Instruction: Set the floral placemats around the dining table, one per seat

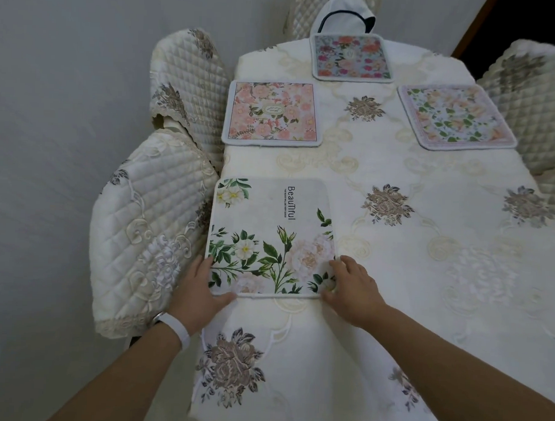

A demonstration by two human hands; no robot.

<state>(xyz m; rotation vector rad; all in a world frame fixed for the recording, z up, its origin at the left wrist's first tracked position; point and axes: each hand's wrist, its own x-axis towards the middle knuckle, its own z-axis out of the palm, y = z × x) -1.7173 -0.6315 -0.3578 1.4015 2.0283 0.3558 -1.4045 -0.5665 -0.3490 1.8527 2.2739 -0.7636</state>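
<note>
a: so both hands are on the green mat [270,238] right now. left hand [201,291] has the near-left corner, thumb along the near edge and fingers on the side; right hand [350,290] is pinching the near-right corner. looks like grasping, not just resting, though the fingertips are partly hidden under the edge so i can't be sure how tight.

b: is it lying flat?

a: yeah, flat on the table [425,278], on the left side just beside the near quilted chair [149,237]. seems like a last nudge to square it up.

b: and the rest?

a: three more already lie flat: pink mat [271,112] further up the left side by the next chair [188,81], blue mat [352,57] at the far end, peach mat [455,117] on the right by its chair [531,102].

b: so four of how many?

a: i'd guess at least one left. the near-right stretch of the table is bare, and a chair edge shows there. can't see spare mats, or whether there's a seat at my end.
</note>
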